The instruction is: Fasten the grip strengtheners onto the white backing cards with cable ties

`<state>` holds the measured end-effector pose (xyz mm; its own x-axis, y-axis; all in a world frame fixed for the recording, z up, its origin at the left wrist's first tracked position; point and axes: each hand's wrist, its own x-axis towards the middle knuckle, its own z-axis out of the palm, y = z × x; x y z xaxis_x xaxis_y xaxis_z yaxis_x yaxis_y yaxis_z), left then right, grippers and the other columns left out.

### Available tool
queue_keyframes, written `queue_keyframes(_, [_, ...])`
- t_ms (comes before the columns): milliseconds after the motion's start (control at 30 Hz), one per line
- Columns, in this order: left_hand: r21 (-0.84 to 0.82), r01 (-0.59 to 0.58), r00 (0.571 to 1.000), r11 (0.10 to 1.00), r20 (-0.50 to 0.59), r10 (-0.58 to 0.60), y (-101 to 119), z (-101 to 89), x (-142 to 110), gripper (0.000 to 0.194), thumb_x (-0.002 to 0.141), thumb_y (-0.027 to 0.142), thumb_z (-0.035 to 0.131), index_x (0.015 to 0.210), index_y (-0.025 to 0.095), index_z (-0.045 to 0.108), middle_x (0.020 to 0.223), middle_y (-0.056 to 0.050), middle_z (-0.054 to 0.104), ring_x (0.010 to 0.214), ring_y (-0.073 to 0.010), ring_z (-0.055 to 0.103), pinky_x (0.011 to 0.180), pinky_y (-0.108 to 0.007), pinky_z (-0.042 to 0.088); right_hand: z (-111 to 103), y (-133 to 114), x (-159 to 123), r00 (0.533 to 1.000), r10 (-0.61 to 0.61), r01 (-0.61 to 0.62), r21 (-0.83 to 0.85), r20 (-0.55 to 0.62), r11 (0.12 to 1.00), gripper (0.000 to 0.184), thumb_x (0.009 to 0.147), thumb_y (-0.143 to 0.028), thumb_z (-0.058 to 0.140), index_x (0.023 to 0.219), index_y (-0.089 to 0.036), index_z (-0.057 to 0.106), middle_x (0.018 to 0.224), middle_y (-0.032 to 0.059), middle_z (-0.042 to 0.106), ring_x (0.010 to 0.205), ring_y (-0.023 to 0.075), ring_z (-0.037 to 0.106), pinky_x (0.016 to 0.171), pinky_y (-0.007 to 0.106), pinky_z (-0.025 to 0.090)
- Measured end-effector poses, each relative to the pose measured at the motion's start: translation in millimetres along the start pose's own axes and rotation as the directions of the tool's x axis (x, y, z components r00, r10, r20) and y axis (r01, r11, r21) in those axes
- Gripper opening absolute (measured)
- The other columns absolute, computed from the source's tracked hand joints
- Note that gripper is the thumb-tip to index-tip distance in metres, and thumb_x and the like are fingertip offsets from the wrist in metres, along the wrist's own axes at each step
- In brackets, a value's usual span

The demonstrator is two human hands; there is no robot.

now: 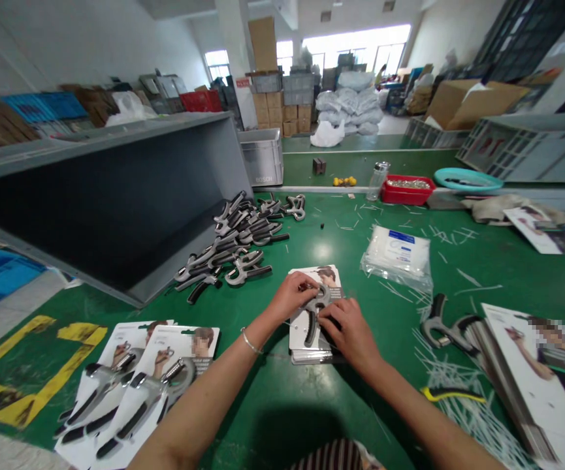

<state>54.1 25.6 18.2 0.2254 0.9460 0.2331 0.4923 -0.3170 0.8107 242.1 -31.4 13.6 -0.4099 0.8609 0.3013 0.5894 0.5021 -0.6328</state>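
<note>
A grey-and-black hand grip strengthener (311,321) lies on a small stack of printed backing cards (306,356) in front of me. My left hand (296,292) is closed at its upper end, fingers on the grey frame. From the right, my right hand (347,326) pinches near the middle of the same hand grip; its fingertips partly hide what they hold. To the left, two cards (198,339) lie overlapping, each with a hand grip (157,391) on it. A loose pile of hand grips (243,228) spreads out of a tipped grey bin (164,163).
On the right are a stack of cards (537,365), another hand grip (446,326), many white plastic ties (473,405) and a yellow-handled tool (451,393). Farther back lie a plastic bag of ties (397,254), a red tray (408,190), a glass jar (378,181) and a turquoise basin (468,181).
</note>
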Motion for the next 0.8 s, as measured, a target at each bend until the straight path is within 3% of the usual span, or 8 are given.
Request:
queue_keyframes(233, [-0.004, -0.014, 1.000, 1.000, -0.001, 0.014, 1, 10.4, -14, 0.007, 0.083, 0.024, 0.068, 0.086, 0.022, 0.074, 0.085, -0.003, 0.072, 0.092, -0.0216, 0.059, 0.089, -0.034, 0.041, -1, 22, 26, 0.990, 0.083, -0.055, 0.229, -0.114, 0.972, 0.013, 0.093, -0.034, 0.058, 0.089, -0.025, 0.067, 0.112, 0.0060, 0.063, 0.112, 0.0256, 0.052, 0.099, 0.045, 0.035])
queue_keyframes(433, [0.033, 0.001, 0.998, 0.999, -0.060, 0.001, 1, 15.2, -17, 0.006, 0.084, 0.025, 0.069, 0.086, 0.023, 0.075, 0.098, -0.004, 0.069, 0.100, -0.0211, 0.059, 0.096, -0.037, 0.038, -2, 31, 25, 0.988, 0.155, -0.143, 0.276, -0.023, 0.951, 0.021, 0.095, -0.037, 0.053, 0.089, -0.024, 0.068, 0.131, 0.0071, 0.057, 0.127, 0.0267, 0.045, 0.106, 0.048, 0.029])
queue_keyframes(600, [-0.006, 0.042, 0.997, 0.999, -0.066, -0.043, -3, 16.0, -17, 0.005, 0.084, 0.023, 0.070, 0.085, 0.021, 0.074, 0.097, -0.004, 0.068, 0.101, -0.0211, 0.059, 0.098, -0.038, 0.037, -3, 29, 19, 0.992, 0.079, -0.098, 0.218, 0.094, 0.971, 0.022, 0.094, -0.035, 0.054, 0.082, -0.022, 0.067, 0.147, 0.0065, 0.046, 0.138, 0.0286, 0.034, 0.110, 0.053, 0.024])
queue_keyframes(800, [-0.021, 0.038, 0.996, 0.999, -0.078, -0.040, -5, 17.3, -17, 0.006, 0.084, 0.024, 0.069, 0.086, 0.021, 0.074, 0.096, -0.004, 0.068, 0.100, -0.0210, 0.059, 0.098, -0.038, 0.038, -1, 26, 24, 0.984, 0.104, -0.124, 0.143, 0.142, 0.982, 0.020, 0.092, -0.032, 0.056, 0.080, -0.020, 0.067, 0.146, 0.0091, 0.045, 0.137, 0.0305, 0.033, 0.111, 0.054, 0.025])
